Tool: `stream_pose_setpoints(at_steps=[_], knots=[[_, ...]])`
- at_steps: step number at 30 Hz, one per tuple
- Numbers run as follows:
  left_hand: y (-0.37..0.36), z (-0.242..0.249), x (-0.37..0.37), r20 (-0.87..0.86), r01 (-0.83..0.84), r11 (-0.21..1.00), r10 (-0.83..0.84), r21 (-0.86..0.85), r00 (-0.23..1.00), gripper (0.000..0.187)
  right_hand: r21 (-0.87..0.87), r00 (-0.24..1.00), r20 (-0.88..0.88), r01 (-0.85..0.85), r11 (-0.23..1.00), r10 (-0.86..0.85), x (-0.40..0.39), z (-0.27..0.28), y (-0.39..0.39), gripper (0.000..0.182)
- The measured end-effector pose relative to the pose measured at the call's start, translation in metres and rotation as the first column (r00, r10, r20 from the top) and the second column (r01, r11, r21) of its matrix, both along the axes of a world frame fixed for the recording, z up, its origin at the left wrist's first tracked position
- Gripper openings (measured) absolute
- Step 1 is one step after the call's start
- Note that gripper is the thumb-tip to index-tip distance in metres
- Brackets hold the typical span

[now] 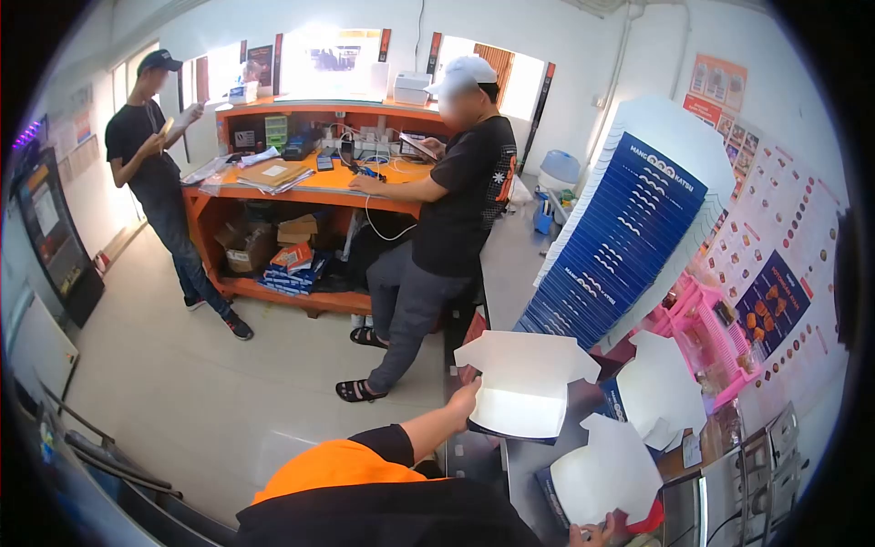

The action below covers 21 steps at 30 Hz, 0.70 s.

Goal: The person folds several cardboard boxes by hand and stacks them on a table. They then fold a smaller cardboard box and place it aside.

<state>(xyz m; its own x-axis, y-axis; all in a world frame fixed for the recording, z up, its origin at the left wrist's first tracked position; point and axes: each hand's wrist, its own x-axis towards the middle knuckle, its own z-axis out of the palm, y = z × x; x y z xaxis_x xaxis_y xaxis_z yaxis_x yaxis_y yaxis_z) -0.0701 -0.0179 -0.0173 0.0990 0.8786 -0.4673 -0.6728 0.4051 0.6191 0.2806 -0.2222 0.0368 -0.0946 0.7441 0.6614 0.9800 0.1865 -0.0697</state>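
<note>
My left hand [462, 404] is closed on the left edge of an open white paper food box [519, 406], its flaps standing up and its inside bare. At the bottom of the view, my right hand [594, 531] has its fingers against the lower edge of a second open food box [606, 469], white inside with a dark blue outside. A third open box [656, 387] stands just behind these two on the metal counter [524, 460]. Beyond them rises a tall, leaning stack of nested blue and white boxes [629, 228] with printed lettering.
A pink plastic basket [702, 333] sits by the right wall, near metal equipment [766, 465]. One person [447, 191] leans at an orange desk [310, 182], holding a device; another person [150, 164] stands at the left. A dark fridge [55, 242] is at far left.
</note>
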Motion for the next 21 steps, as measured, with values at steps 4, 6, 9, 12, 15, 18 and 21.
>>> stream_pose_setpoints(at_steps=[4, 6, 9, 12, 15, 18, 21], knots=[[0.023, -0.008, 0.022, -0.358, -0.075, 0.996, 0.089, 0.054, 0.93, 0.05, -0.014, 0.674, -0.726, 0.186, 0.982, -0.138, -0.027, -0.008, -0.002, 0.037], [0.034, -0.013, 0.03, -0.448, -0.062, 0.991, 0.107, 0.115, 0.888, 0.054, -0.299, 0.438, -0.821, 0.214, 0.93, -0.365, -0.049, 0.023, 0.004, 0.045], [0.045, -0.025, 0.04, -0.522, -0.001, 0.993, 0.061, 0.115, 0.851, 0.056, -0.684, 0.553, -0.542, 0.149, 0.714, -0.633, -0.044, 0.044, 0.007, 0.056], [0.046, -0.029, 0.045, -0.516, 0.021, 0.998, 0.016, 0.066, 0.857, 0.055, -0.812, 0.612, -0.397, 0.112, 0.572, -0.684, -0.027, 0.025, 0.019, 0.064], [0.058, -0.043, 0.047, -0.566, 0.1, 0.994, -0.052, 0.053, 0.823, 0.06, -0.726, 0.578, -0.539, 0.048, 0.685, -0.612, -0.034, 0.026, 0.03, 0.062], [0.065, -0.046, 0.048, -0.696, 0.28, 0.956, -0.145, 0.084, 0.703, 0.065, -0.648, 0.539, -0.65, -0.024, 0.762, -0.536, -0.035, 0.028, 0.04, 0.061], [0.057, -0.02, 0.043, -0.883, 0.475, 0.877, -0.163, 0.075, 0.439, 0.061, -0.586, 0.48, -0.738, -0.11, 0.803, -0.474, -0.037, 0.029, 0.051, 0.059]])
